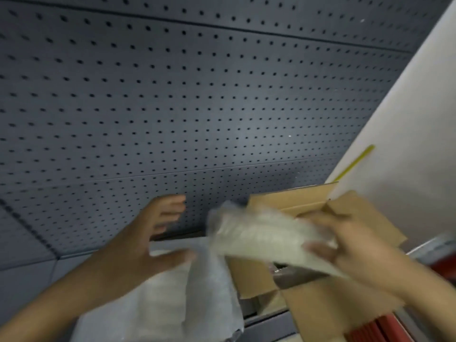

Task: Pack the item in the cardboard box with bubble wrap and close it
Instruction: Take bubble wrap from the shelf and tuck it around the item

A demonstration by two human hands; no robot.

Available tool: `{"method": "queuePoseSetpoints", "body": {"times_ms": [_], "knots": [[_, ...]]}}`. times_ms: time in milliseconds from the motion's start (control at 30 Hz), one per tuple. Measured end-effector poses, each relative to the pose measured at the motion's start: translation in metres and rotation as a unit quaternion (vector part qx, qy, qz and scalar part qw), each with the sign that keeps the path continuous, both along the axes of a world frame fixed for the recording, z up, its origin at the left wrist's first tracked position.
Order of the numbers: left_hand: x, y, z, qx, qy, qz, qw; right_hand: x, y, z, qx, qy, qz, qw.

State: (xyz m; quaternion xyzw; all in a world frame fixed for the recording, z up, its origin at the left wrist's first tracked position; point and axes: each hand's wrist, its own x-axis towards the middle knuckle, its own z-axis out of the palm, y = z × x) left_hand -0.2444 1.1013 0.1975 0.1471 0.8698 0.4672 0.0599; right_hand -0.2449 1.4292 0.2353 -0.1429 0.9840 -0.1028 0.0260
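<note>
Here, most of the frame is a dark grey pegboard point(197, 107), flat and matte, pierced by even rows of small round holes, with thin seams running across it. At the upper right a pale, smooth panel point(407, 119) slants down, carrying a thin yellow strip point(355, 161). In the lower right sits the box point(308, 299), plain brown cardboard with its flaps standing open and creased along the folds; something dark shows inside its mouth, too blurred to identify. Red shapes point(385, 327) lie at the bottom right edge beside the box, unclear in form. A sheet of wrap point(172, 299), whitish-grey and softly crumpled, spreads across the lower centre, just left of the box and touching its flap. The right hand point(345, 250), coming in from the lower right, is closed around one end of a bundle point(261, 233) of translucent, pale bubble wrap with a faint quilted texture; the bundle is long and rumpled, held tilted over the box's opening, and whether the item is inside it cannot be told because of motion blur. The left hand point(150, 240) reaches in from the lower left, forearm slanting upward, palm facing right, fingers spread and slightly curled, thumb stretched toward the bundle, grasping nothing and hovering above the flat sheet.
</note>
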Motion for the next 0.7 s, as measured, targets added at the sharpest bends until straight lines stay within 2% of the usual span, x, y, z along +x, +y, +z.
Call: {"method": "queuePoseSetpoints", "body": {"times_ms": [100, 167, 233, 333, 433, 533, 700], "knots": [[-0.02, 0.06, -0.016, -0.064, 0.031, 0.02, 0.997, -0.034, 0.072, -0.006, -0.023, 0.003, -0.072, 0.997], [-0.03, 0.111, -0.032, -0.106, 0.018, -0.048, 0.993, -0.057, 0.098, -0.02, -0.036, -0.004, -0.078, 0.996], [-0.044, 0.163, -0.055, -0.156, 0.017, -0.105, 0.982, -0.086, 0.118, -0.041, -0.035, -0.015, -0.053, 0.998], [-0.071, 0.234, -0.09, -0.254, -0.046, -0.132, 0.957, -0.124, 0.129, -0.051, -0.021, -0.02, 0.018, 0.999], [-0.095, 0.28, -0.127, -0.34, -0.117, -0.104, 0.927, -0.147, 0.131, -0.067, 0.005, -0.077, 0.066, 0.995], [-0.106, 0.298, -0.157, -0.363, -0.183, -0.048, 0.913, -0.165, 0.138, -0.102, -0.029, -0.094, 0.11, 0.989], [-0.098, 0.303, -0.173, -0.394, -0.198, -0.015, 0.897, -0.172, 0.139, -0.143, 0.004, -0.042, 0.176, 0.984]]}}
